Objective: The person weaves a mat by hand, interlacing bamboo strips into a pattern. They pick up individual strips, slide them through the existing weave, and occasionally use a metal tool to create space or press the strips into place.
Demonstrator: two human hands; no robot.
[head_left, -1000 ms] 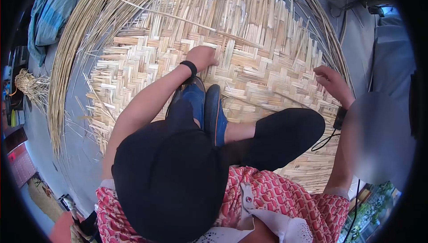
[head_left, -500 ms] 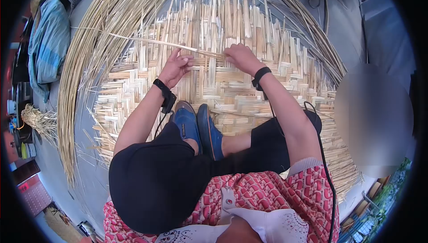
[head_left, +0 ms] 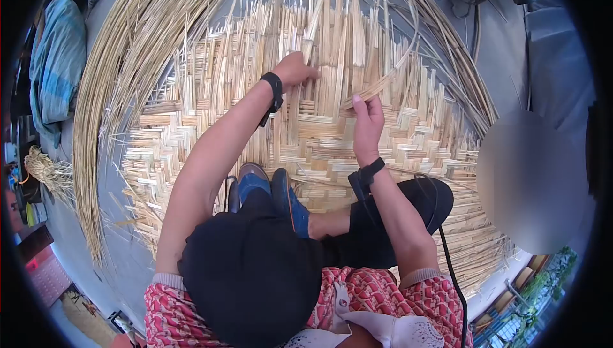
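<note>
A woven reed mat (head_left: 325, 131) lies under my feet, with loose strip ends standing out along its far edge. My right hand (head_left: 368, 124) pinches a long split reed strip (head_left: 391, 80) between thumb and fingers. From that grip the strip bends up and to the right. Farther out and to the left, my left hand (head_left: 295, 70) is closed at the base of a tilted upright strip (head_left: 313, 25) of the mat. Its fingertips are partly hidden.
Long bundles of reeds (head_left: 121, 80) curve along the left, and more reeds (head_left: 453, 35) run along the right. My blue shoes (head_left: 290, 204) rest on the mat. A blue cloth sack (head_left: 59, 60) stands far left; a blurred round patch (head_left: 533, 182) covers something at right.
The long strip pointed left and now bends up to the right. My right hand has come nearer and rightward. My left hand, open before, has reached farther out and closed on an upright strip.
</note>
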